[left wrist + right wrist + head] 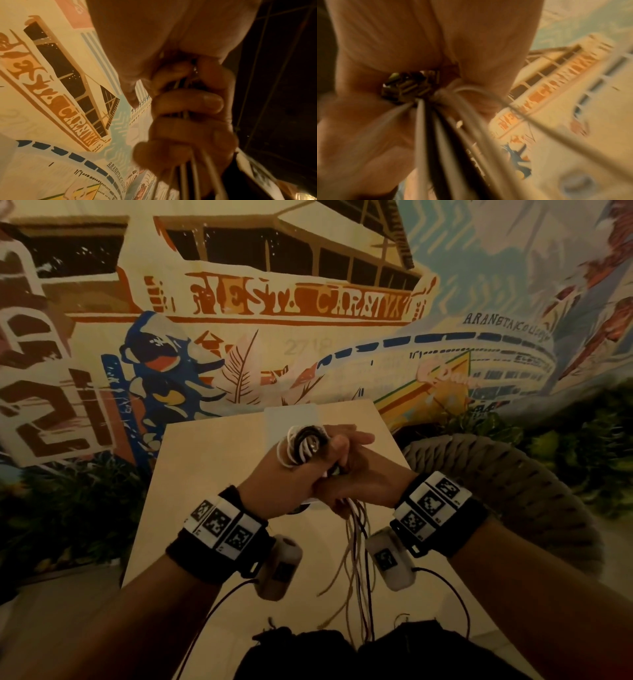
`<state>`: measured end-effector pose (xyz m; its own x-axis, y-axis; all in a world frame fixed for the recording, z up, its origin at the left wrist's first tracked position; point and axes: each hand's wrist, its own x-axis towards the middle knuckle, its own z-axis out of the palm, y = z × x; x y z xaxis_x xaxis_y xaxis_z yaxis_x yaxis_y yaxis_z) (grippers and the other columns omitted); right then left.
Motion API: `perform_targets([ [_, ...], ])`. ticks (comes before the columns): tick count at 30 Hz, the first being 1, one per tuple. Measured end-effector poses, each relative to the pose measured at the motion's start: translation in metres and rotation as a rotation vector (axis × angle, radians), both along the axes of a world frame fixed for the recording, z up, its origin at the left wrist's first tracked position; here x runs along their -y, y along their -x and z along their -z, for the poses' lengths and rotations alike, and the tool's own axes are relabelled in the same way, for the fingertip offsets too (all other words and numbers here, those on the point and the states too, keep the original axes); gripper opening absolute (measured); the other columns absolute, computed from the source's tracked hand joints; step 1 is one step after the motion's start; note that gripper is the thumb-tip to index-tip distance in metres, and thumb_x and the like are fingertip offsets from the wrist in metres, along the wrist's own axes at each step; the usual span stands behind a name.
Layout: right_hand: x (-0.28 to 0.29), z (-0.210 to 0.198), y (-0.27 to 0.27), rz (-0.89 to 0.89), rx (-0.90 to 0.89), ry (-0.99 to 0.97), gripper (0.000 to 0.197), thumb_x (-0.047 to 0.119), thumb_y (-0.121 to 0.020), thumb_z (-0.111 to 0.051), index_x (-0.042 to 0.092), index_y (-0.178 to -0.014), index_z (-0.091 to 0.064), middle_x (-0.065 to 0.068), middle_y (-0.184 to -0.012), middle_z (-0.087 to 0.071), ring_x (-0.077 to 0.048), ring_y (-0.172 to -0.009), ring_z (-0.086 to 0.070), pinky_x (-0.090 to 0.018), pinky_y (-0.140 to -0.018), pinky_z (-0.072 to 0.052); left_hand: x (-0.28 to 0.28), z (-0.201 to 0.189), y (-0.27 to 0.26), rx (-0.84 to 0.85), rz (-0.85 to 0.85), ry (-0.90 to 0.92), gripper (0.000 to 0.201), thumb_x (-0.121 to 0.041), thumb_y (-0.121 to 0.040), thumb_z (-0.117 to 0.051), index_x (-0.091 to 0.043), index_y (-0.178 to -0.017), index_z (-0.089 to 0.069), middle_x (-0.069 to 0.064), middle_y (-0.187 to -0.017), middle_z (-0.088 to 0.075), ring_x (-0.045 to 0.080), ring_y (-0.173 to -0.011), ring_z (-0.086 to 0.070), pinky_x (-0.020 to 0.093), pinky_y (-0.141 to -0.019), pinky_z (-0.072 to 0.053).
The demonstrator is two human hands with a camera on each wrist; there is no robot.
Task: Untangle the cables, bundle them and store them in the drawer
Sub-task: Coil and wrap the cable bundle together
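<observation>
Both hands meet above the light wooden table (212,474). My left hand (284,477) grips a cable bundle (305,445) of white and dark loops that stick out above its fist. My right hand (366,474) presses against it from the right and holds the same cables; their loose ends (358,546) hang down between my wrists. In the left wrist view, curled fingers (188,104) close round cable strands (197,174). The right wrist view, blurred, shows my right hand (436,40) clamping connectors (409,86), with white and dark cables (426,135) trailing down. No drawer is in view.
A pale rectangular sheet (291,414) lies at the table's far edge. A round woven seat (507,481) stands close on the right. A painted mural wall (274,302) rises behind the table, with foliage (68,508) low on the left.
</observation>
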<state>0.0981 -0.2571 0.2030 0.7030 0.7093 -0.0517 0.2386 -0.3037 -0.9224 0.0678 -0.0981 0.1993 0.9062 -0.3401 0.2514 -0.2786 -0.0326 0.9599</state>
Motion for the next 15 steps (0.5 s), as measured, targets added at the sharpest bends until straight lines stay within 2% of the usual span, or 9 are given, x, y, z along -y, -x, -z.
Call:
perform_targets([
  [1, 0.001, 0.006, 0.001, -0.009, -0.034, 0.014, 0.015, 0.006, -0.094, -0.065, 0.020, -0.098, -0.061, 0.018, -0.066, -0.069, 0.002, -0.064, -0.065, -0.018, -0.065, -0.054, -0.001, 0.000, -0.002, 0.025, -0.031, 0.016, 0.018, -0.027, -0.102, -0.055, -0.026, -0.096, -0.071, -0.007, -0.112, -0.073, 0.020, -0.111, -0.068, 0.048, -0.091, -0.057],
  [2, 0.002, 0.012, 0.002, -0.038, -0.060, 0.047, 0.005, 0.014, -0.096, -0.064, 0.015, -0.099, -0.061, 0.016, -0.063, -0.067, 0.000, -0.060, -0.062, -0.026, -0.068, -0.058, -0.003, 0.000, -0.005, 0.025, -0.052, 0.070, 0.021, -0.026, -0.102, -0.054, -0.031, -0.088, -0.070, -0.003, -0.102, -0.074, 0.022, -0.108, -0.068, 0.049, -0.096, -0.054],
  [4, 0.004, 0.023, 0.007, -0.085, -0.132, 0.084, 0.019, 0.026, -0.101, -0.058, 0.013, -0.087, -0.059, 0.011, -0.052, -0.056, -0.006, -0.050, -0.052, -0.048, -0.077, -0.060, -0.007, 0.000, -0.010, -0.013, -0.107, 0.181, 0.026, -0.031, -0.100, -0.051, -0.028, -0.077, -0.063, 0.002, -0.079, -0.068, 0.028, -0.087, -0.068, 0.052, -0.092, -0.054],
  [5, 0.005, 0.027, 0.010, -0.080, -0.183, 0.072, 0.027, 0.032, -0.101, -0.054, 0.016, -0.080, -0.057, 0.011, -0.049, -0.049, -0.008, -0.047, -0.047, -0.052, -0.077, -0.059, -0.009, 0.000, -0.011, -0.028, -0.143, 0.196, 0.028, -0.037, -0.099, -0.051, -0.026, -0.075, -0.061, 0.003, -0.072, -0.064, 0.029, -0.077, -0.065, 0.052, -0.084, -0.055],
  [8, 0.013, 0.036, 0.013, -0.074, -0.255, 0.012, 0.030, 0.046, -0.095, -0.051, 0.037, -0.069, -0.064, 0.012, -0.050, -0.042, -0.010, -0.045, -0.043, -0.046, -0.069, -0.058, -0.008, -0.002, -0.009, -0.139, -0.198, 0.306, 0.036, -0.044, -0.098, -0.053, -0.021, -0.071, -0.056, 0.003, -0.059, -0.049, 0.023, -0.057, -0.049, 0.037, -0.063, -0.049],
  [10, 0.021, 0.043, 0.014, -0.045, -0.268, 0.009, 0.027, 0.053, -0.091, -0.051, 0.045, -0.071, -0.065, 0.009, -0.055, -0.042, -0.012, -0.048, -0.042, -0.042, -0.066, -0.055, -0.010, -0.002, -0.009, -0.192, -0.223, 0.353, 0.037, -0.042, -0.097, -0.056, -0.018, -0.069, -0.053, 0.002, -0.055, -0.044, 0.021, -0.053, -0.043, 0.036, -0.060, -0.045],
  [11, 0.024, 0.045, 0.014, -0.009, -0.264, 0.027, 0.026, 0.057, -0.091, -0.050, 0.042, -0.076, -0.065, 0.007, -0.058, -0.042, -0.013, -0.050, -0.041, -0.039, -0.063, -0.052, -0.012, -0.001, -0.010, -0.172, -0.243, 0.308, 0.038, -0.041, -0.097, -0.059, -0.018, -0.068, -0.054, 0.003, -0.054, -0.044, 0.023, -0.053, -0.044, 0.039, -0.062, -0.046],
  [13, 0.030, 0.049, 0.012, 0.053, -0.230, 0.081, 0.036, 0.058, -0.094, -0.046, 0.025, -0.089, -0.061, 0.004, -0.059, -0.041, -0.013, -0.050, -0.038, -0.032, -0.054, -0.043, -0.017, 0.003, -0.012, -0.063, -0.276, 0.110, 0.037, -0.035, -0.096, -0.065, -0.019, -0.064, -0.055, 0.005, -0.053, -0.049, 0.028, -0.054, -0.050, 0.044, -0.065, -0.050],
  [15, 0.032, 0.048, 0.010, 0.062, -0.166, 0.131, 0.041, 0.051, -0.101, -0.040, 0.014, -0.096, -0.056, 0.006, -0.057, -0.039, -0.012, -0.047, -0.035, -0.028, -0.048, -0.037, -0.023, 0.007, -0.015, 0.043, -0.304, -0.134, 0.039, -0.023, -0.093, -0.070, -0.017, -0.060, -0.052, 0.005, -0.054, -0.051, 0.024, -0.054, -0.056, 0.036, -0.062, -0.053],
])
